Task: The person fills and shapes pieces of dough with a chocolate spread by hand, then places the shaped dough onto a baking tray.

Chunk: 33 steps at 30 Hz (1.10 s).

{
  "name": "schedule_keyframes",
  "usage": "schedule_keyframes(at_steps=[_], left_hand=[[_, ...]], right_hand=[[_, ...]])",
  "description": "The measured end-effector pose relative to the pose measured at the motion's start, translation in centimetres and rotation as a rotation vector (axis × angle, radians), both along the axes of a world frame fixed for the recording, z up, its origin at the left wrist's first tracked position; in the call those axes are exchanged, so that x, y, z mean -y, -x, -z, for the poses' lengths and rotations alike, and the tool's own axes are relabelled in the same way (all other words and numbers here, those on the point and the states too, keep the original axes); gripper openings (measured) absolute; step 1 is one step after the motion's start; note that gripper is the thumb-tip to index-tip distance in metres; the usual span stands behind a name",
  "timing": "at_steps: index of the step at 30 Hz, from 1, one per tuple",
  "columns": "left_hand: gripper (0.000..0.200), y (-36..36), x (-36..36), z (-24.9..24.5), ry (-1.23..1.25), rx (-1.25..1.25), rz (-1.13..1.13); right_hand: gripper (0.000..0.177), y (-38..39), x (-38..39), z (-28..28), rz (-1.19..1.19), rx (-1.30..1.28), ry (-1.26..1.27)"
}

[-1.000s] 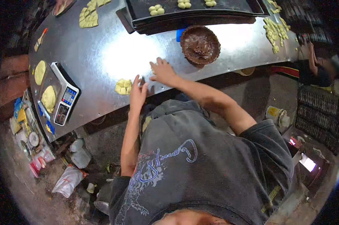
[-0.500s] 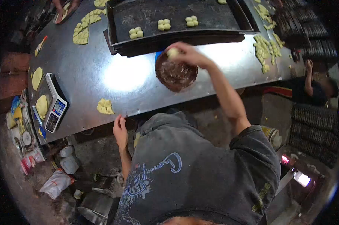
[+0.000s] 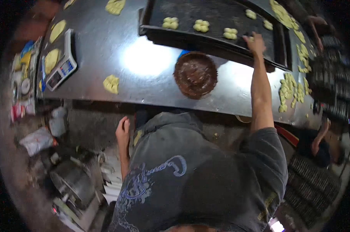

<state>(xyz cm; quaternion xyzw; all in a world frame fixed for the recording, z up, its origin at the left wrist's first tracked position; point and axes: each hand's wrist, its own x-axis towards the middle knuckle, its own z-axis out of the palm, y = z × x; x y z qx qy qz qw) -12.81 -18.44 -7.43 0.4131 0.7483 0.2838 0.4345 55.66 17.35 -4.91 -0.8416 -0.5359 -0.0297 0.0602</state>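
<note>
My right hand (image 3: 256, 44) reaches over the front right of a dark baking tray (image 3: 206, 13). Its fingers are closed round a pale dough piece (image 3: 251, 39), which they partly hide, at the tray surface. Left of it on the tray sit clusters of small dough balls (image 3: 230, 33), in a row. Two more clusters (image 3: 250, 14) lie farther back. In front of the tray is a round bowl (image 3: 195, 75) with a brown, wet-looking inside. My left hand (image 3: 123, 129) hangs below the table edge, fingers loosely bent and apart, holding nothing.
On the metal table (image 3: 93, 50) stand a digital scale (image 3: 64, 65), flat dough pieces (image 3: 51, 60) and a cut dough piece (image 3: 111, 84). Cut dough (image 3: 289, 91) lies at the right. Another person (image 3: 318, 145) is at the right edge, near stacked dark trays (image 3: 312, 189).
My right hand has moved from above the brown bowl to the tray on the right, carrying the dough. The view has shifted and turned. My left hand still hangs down.
</note>
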Motion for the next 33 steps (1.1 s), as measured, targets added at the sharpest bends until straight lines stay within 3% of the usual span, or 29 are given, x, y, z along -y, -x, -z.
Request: schedule_keyframes(at_steps=[1,2,3,4,8,10,12,13,16,17,18,19,22,26,28,31,33], left_hand=[[0.039,0.1,0.0,-0.2,-0.004,-0.038,0.021],[0.038,0.1,-0.2,-0.3,-0.01,-0.072,0.043],[0.04,0.5,-0.4,0.4,-0.032,-0.09,0.066],[0.041,0.9,-0.6,1.2,-0.056,-0.105,0.092],[0.038,0.9,-3.0,0.6,-0.047,-0.015,0.064],[0.035,1.6,-4.4,0.6,-0.091,0.012,0.065],[0.033,3.0,-6.3,1.2,-0.156,-0.026,0.129],[0.033,3.5,-7.4,0.6,-0.189,-0.06,0.174],[0.034,5.4,-10.9,-0.5,-0.283,-0.169,0.295],[0.036,6.3,-12.2,0.0,-0.337,-0.225,0.33],[0.039,7.2,-13.4,0.6,-0.386,-0.283,0.358],[0.043,8.2,-14.6,1.5,-0.414,-0.333,0.393],[0.057,10.2,-17.3,4.2,-0.405,-0.484,0.497],[0.073,11.9,-19.2,6.4,-0.282,-0.669,0.627],[0.077,12.3,-19.5,7.4,-0.279,-0.702,0.668],[0.083,12.7,-20.0,7.7,-0.232,-0.702,0.721],[0.085,13.0,-20.3,7.2,-0.18,-0.707,0.765]], right_hand=[[0.075,-2.2,-0.2,3.1,-0.096,0.126,-0.263],[0.062,-2.3,0.1,3.2,-0.09,-0.117,-0.45],[0.053,0.6,1.0,1.6,0.118,-0.151,-0.46],[0.054,1.3,1.5,1.9,0.075,-0.135,-0.473],[0.031,12.4,4.2,0.5,-0.071,-0.529,-0.691],[0.023,20.2,6.4,-0.8,-0.214,-0.626,-0.665],[0.018,29.3,8.5,-1.6,-0.325,-0.903,-0.588],[0.018,34.0,9.9,-3.2,-0.432,-0.826,-0.478],[0.026,44.4,12.7,-0.3,-0.645,-1.19,0.127],[0.026,48.1,13.2,-1.0,-0.561,-1.393,0.422],[0.025,50.5,12.4,2.0,-1.015,-1.053,0.324],[0.027,53.5,12.3,4.2,-1.102,-0.958,0.249],[0.02,61.1,11.8,7.3,-0.84,-0.767,0.118],[0.023,65.6,11.3,10.1,-0.709,-0.801,-0.033],[0.026,65.0,10.9,10.1,-0.766,-0.894,-0.065],[0.022,59.7,10.9,8.5,-0.398,-1.089,0.215],[0.021,55.0,12.4,8.4,-0.241,-0.899,0.065]])
